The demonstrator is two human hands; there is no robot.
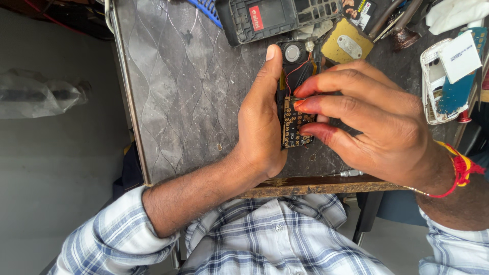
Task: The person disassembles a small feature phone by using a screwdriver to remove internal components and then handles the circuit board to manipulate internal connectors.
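Item: phone circuit board (294, 102), black with a gold-dotted keypad area and red wires, lying over the dark patterned worktable (178, 91). Left hand (262, 127) is curling closed around the board's left edge, thumb extended. Right hand (372, 122) is pressing bent fingertips (300, 104) onto the board's keypad. Above the board: black phone frame (270, 18), lying open-faced. Right of the board: white phone shell (440, 84) containing a blue board.

I see a dark worktop (178, 91) with a wavy diamond pattern, metal trim on its left edge and a worn wooden front edge. Along the far edge lie a black phone housing (275, 18) and a yellow circuit board (346, 43). Near the right edge rests a white phone frame (440, 81).
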